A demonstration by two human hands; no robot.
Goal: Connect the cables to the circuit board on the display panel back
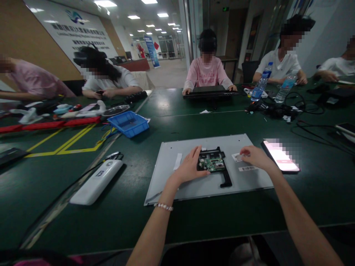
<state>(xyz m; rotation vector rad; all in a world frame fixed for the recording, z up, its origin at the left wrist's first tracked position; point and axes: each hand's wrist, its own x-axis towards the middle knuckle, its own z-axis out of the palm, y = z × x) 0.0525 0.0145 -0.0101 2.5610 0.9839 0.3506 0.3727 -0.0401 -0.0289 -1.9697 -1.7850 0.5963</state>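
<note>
A grey metal panel (194,181) lies flat on the dark green table in front of me. A green circuit board (213,162) in a black frame sits on its middle. My left hand (190,168) rests at the board's left edge, thumb touching the frame and fingers bent over it. My right hand (256,157) lies on the panel to the right of the board, fingers curled onto a small white label (237,157). I cannot make out anything held in either hand.
A lit phone (281,157) lies right of the panel. A white power bank (97,181) with a cable is at left, a blue tray (129,123) behind it. Bottles (260,87), cables (305,114) and several seated people line the far side.
</note>
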